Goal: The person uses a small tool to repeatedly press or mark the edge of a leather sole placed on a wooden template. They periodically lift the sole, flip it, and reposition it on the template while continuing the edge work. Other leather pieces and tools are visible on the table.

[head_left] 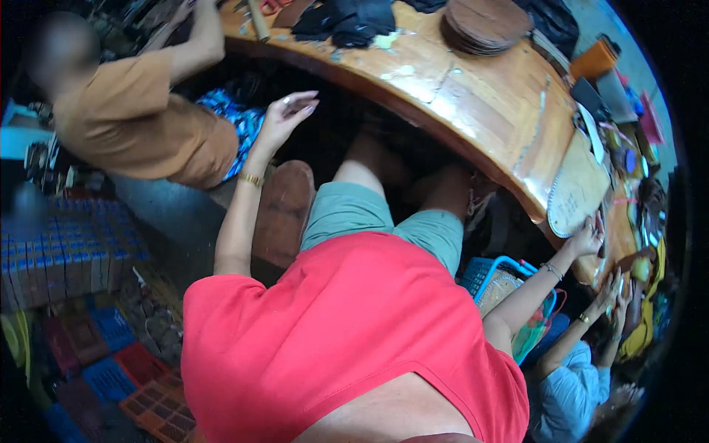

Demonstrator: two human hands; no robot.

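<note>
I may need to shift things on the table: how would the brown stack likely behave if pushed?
The brown stack may slide apart, since its edge shows separate layers. It probably won't roll, lying flat on the table. The layers look thin, so one alone might bend.

- Shirt [347, 317]: plain bright red, short sleeves [214, 303], V-shaped neckline [415, 373].
- Shorts [347, 210]: pale grey-green, loose legs.
- Band [252, 179]: gold-coloured, round the left wrist.
- Ring [286, 100]: small, on the left fingers [303, 95].
- Bracelet [552, 271]: thin, round the right wrist.
</note>
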